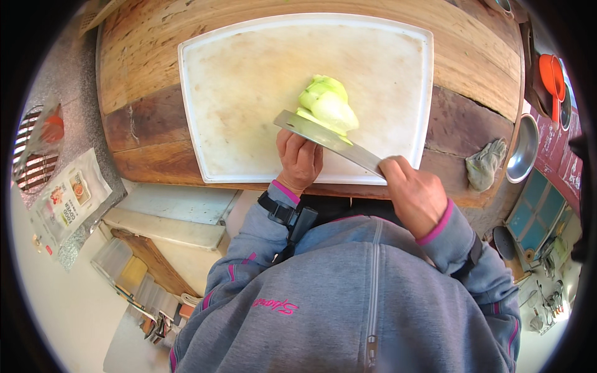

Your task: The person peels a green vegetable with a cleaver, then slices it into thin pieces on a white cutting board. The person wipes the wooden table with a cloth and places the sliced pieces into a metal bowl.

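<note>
My right hand grips the handle end of a broad kitchen knife, whose blade runs up and to the left across the lower middle of a white cutting board. Just beyond the blade sits a cluster of peeled, pale green vegetable slices, overlapping and wet-looking; the nearest ones lie close against the steel. On the near side of the blade is my left hand, fingers curled, with its fingertips hidden behind the knife. Whether it holds a piece of the vegetable cannot be seen.
The board lies on a worn wooden table. A crumpled grey cloth rests near the table's right edge. Past that edge are a metal bowl and an orange-red ladle. A printed plastic package hangs or lies at left.
</note>
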